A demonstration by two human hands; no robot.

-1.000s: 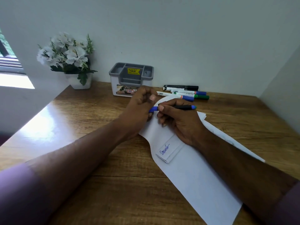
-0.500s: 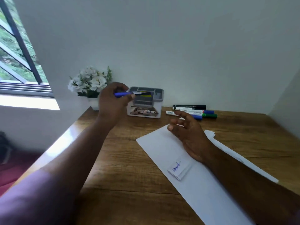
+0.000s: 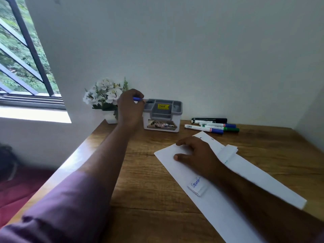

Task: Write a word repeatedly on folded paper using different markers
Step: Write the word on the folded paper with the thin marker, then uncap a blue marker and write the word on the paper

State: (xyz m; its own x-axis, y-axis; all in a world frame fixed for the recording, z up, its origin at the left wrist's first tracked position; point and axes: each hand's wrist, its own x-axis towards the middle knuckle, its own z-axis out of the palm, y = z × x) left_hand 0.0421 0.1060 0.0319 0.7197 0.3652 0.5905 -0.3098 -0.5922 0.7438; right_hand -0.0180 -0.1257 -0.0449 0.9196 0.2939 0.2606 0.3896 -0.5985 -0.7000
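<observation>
My left hand [image 3: 130, 109] grips a blue marker [image 3: 140, 99] and holds it over the left edge of the grey organiser box [image 3: 163, 114] at the back of the desk. The long white folded paper [image 3: 217, 204] lies diagonally on the wooden desk. A small folded flap [image 3: 196, 186] on it carries a word in blue ink. My right hand [image 3: 194, 153] rests flat on the paper's far end, fingers spread. Several more markers [image 3: 213, 126] lie side by side behind the paper, to the right of the box.
A white pot of white flowers [image 3: 105, 97] stands left of the box, against the wall. A window [image 3: 19, 55] is at the far left. The wooden desk [image 3: 145, 186] ends at walls behind and to the right.
Both hands held the blue marker together over the paper a second ago. My left hand then carried it up and back to the organiser box, and my right hand settled flat on the paper.
</observation>
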